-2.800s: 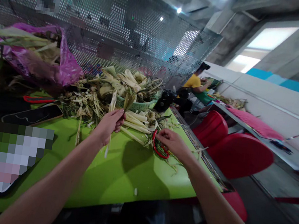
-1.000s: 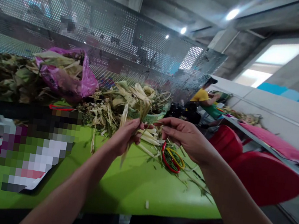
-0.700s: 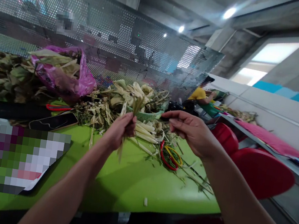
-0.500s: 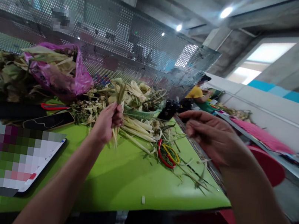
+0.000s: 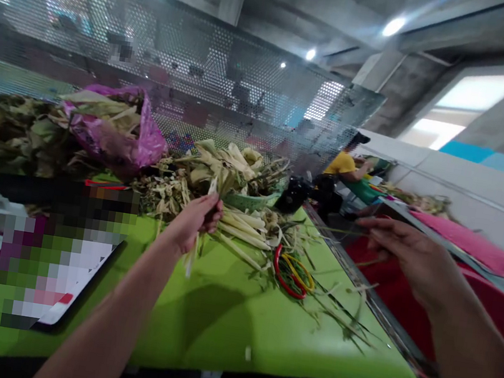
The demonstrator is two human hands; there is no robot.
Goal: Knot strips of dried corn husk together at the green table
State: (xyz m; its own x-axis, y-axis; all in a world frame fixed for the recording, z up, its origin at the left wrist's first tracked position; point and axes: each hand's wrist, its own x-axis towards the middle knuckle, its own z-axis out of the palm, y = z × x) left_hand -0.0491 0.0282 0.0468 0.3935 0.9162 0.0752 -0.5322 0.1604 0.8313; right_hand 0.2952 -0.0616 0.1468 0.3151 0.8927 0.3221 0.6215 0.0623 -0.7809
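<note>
The left hand [image 5: 197,219] clutched husk strips [image 5: 190,262] above the green worktop [image 5: 208,321], while the right hand [image 5: 407,247], past its right edge, pinched a thin strand [image 5: 339,230].

Workshop: heaped husks [image 5: 239,165], worktable [image 5: 206,334], co-worker [image 5: 341,164].

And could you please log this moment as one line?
left hand: gripping dried strips | right hand: pinching thin strand | red-and-yellow loops: on green table

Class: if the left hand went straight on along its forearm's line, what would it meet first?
Beyond the husk strips it grips, the left hand would probably first meet the dry husks heaped in the green basket; depth is unclear from one view, so the rim could come sooner.
</note>
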